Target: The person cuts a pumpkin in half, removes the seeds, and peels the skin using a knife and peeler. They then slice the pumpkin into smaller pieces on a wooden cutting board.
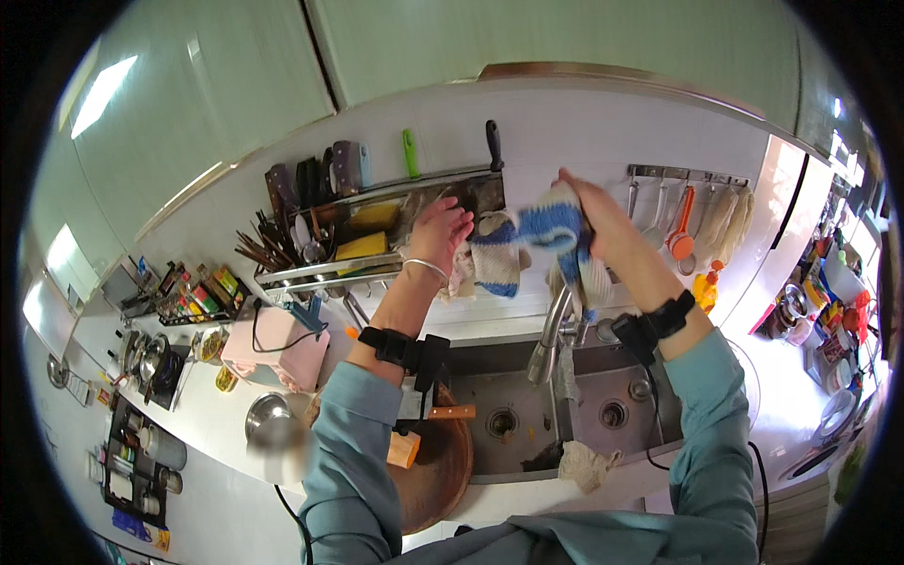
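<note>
A blue-and-white knitted cloth (pixel 547 224) is bunched in my right hand (pixel 599 212), in front of the tiled wall above the faucet (pixel 554 332). Part of it hangs down behind the faucet's neck, and another part stretches left. My left hand (pixel 439 232), with a bangle at the wrist, is raised in front of the wall rack (pixel 332 274). Its fingers are apart and slightly bent, and I see nothing in them. Close to its right, a beige cloth with blue edging (pixel 498 265) hangs from the rack.
Below lies a double-bowl steel sink (pixel 487 462) with a rag (pixel 587 466) on its front edge. A cleaver (pixel 452 412) and a carrot piece (pixel 404 450) rest on the round wooden board (pixel 441 487). Knives (pixel 346 166) stand in the rack; ladles (pixel 680 244) hang at right.
</note>
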The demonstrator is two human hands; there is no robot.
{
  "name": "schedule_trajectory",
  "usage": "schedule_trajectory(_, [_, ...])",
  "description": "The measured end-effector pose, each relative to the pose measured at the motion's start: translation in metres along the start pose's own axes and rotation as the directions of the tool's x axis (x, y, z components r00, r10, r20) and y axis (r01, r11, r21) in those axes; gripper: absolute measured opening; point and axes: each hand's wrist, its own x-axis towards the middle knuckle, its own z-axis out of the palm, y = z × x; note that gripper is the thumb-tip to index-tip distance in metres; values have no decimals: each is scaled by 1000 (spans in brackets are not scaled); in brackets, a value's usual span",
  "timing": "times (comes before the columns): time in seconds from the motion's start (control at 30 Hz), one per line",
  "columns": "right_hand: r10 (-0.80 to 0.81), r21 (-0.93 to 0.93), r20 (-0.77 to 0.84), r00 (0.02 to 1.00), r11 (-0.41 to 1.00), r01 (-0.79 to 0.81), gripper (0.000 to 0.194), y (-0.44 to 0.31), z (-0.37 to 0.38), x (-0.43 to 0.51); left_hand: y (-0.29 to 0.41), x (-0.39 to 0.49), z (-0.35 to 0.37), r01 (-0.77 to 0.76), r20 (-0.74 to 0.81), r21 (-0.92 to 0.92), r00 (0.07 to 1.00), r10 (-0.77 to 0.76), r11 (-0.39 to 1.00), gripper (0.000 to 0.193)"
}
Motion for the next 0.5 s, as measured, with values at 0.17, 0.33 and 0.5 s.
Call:
schedule_trajectory(0.17, [-377,-317,49,925,872,372,34,23,50,72,16,-24,-11,-187,-87,70,977,193,980,22])
schedule_trajectory(0.33, [-263,-869,487,833,-47,493,36,77,62,73,26,-102,-55,-288,-96,212,945,313,934,24])
schedule_trajectory(0.5, [-351,-835,509,786,-420,354,35,94,38,76,16,-225,-140,-331,-193,392,883,429,858,20])
